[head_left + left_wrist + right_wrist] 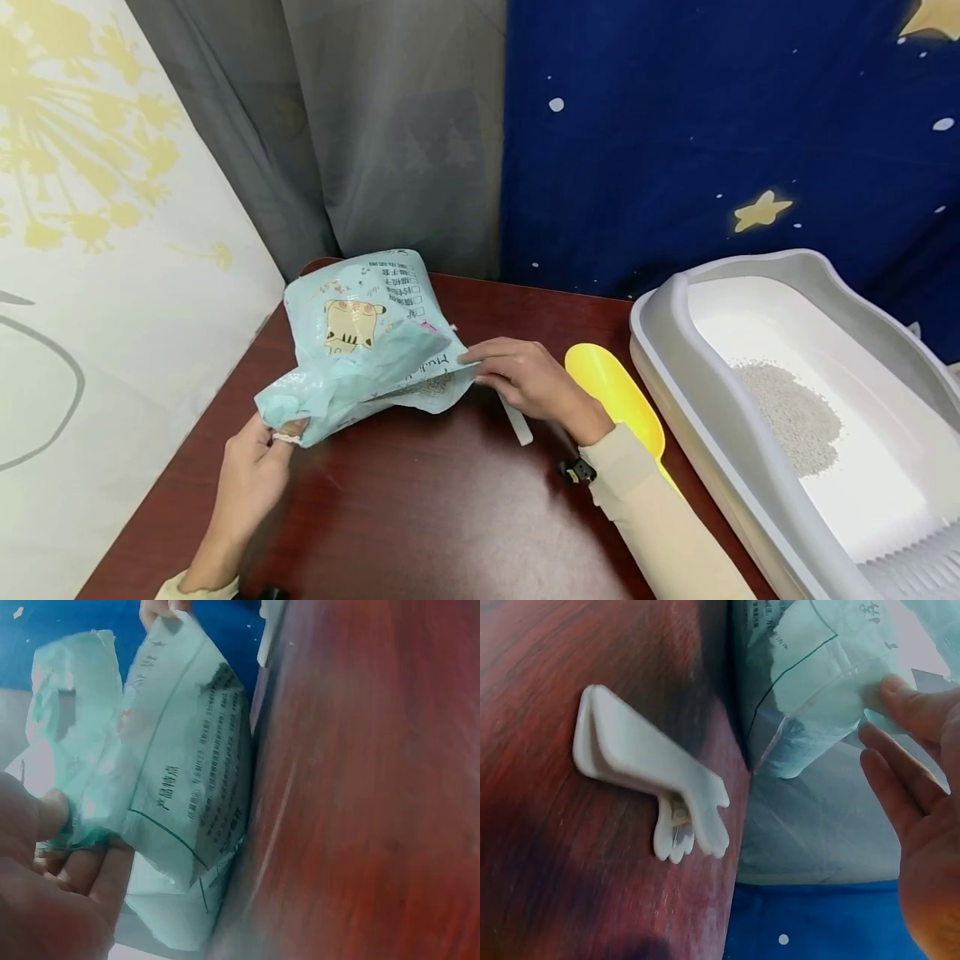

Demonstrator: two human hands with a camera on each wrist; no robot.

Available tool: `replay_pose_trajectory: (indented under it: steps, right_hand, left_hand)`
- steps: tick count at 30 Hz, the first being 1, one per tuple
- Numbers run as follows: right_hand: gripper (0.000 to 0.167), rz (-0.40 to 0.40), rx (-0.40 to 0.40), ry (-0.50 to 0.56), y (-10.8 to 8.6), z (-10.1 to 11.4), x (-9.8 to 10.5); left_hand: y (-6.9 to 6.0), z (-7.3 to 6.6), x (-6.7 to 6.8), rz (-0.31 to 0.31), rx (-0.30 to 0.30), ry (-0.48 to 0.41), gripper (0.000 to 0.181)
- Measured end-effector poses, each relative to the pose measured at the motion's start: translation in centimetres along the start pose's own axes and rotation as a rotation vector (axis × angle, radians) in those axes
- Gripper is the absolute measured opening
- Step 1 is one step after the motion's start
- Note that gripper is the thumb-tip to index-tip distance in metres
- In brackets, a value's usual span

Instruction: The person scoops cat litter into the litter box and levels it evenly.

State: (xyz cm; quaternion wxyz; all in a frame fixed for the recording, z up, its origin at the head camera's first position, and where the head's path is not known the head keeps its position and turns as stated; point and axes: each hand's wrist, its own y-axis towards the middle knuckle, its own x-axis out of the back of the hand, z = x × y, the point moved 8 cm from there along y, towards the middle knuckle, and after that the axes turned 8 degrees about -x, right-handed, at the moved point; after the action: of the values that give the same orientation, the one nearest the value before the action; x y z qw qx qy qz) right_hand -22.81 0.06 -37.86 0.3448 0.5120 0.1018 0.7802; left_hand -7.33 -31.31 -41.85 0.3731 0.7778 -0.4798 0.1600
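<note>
A light blue bag of cat litter (375, 333) with a cartoon cat on it lies at the back left of the table, its mouth toward me. Grey granules show inside the parted mouth. My left hand (255, 467) pinches the left corner of that mouth between thumb and fingers. At the opposite corner, my right hand (528, 375) pinches the bag's edge with thumb and fingertips. A white clip (649, 754) lies on the table just below my right hand, partly hidden in the head view.
Right of my right hand lies a yellow scoop (611, 387), partly behind the forearm. Beyond it stands a grey and white litter box (675, 358) with a patch of grey litter (795, 412) inside. Curtains (405, 133) hang along the table's back edge, and a white panel (112, 292) borders the left.
</note>
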Motion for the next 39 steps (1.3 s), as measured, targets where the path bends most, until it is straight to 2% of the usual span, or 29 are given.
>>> replay_pose_trajectory:
  steps: [5,11,14,18,25,29,32,34,36,39]
  right_hand:
    - [0.015,0.007,-0.005,0.03,0.1,-0.3,0.1]
    - [0.009,0.024,-0.09,0.077,0.5,-1.2,0.0]
    - [0.008,0.049,-0.158,0.094,0.9,-1.8,-0.4]
    - [0.01,0.045,-0.277,0.105,1.2,-2.5,-0.6]
    - [0.017,0.051,-0.505,0.168,1.6,-3.7,-1.5]
    - [0.018,0.086,-0.602,0.183,1.7,-4.2,-2.1]
    - [0.016,0.107,-0.634,0.231,1.9,-4.3,-2.5]
    - [0.008,0.104,-0.635,0.287,2.1,-4.2,-2.7]
    - [0.006,0.088,-0.614,0.337,2.2,-4.1,-2.8]
    - [0.015,0.064,-0.561,0.336,2.3,-3.9,-2.8]
  left_hand:
    - [0.1,0.6,0.2,0.073,0.1,0.001,0.026]
    - [0.8,0.7,0.8,0.109,0.11,0.01,0.026]
    - [1.3,0.9,1.0,0.122,0.104,0.013,0.025]
    - [2.1,1.1,0.9,0.166,0.1,0.006,0.026]
    - [3.2,1.3,0.2,0.217,0.112,0.04,0.025]
    - [3.8,1.2,-0.4,0.22,0.131,0.034,0.021]
    - [4.1,1.0,-0.6,0.208,0.131,0.034,0.028]
    - [4.2,0.6,-0.5,0.181,0.106,0.046,0.042]
    - [4.3,0.1,-0.2,0.126,0.034,0.089,0.052]
    - [4.5,-1.3,0.4,0.009,-0.156,0.19,0.057]
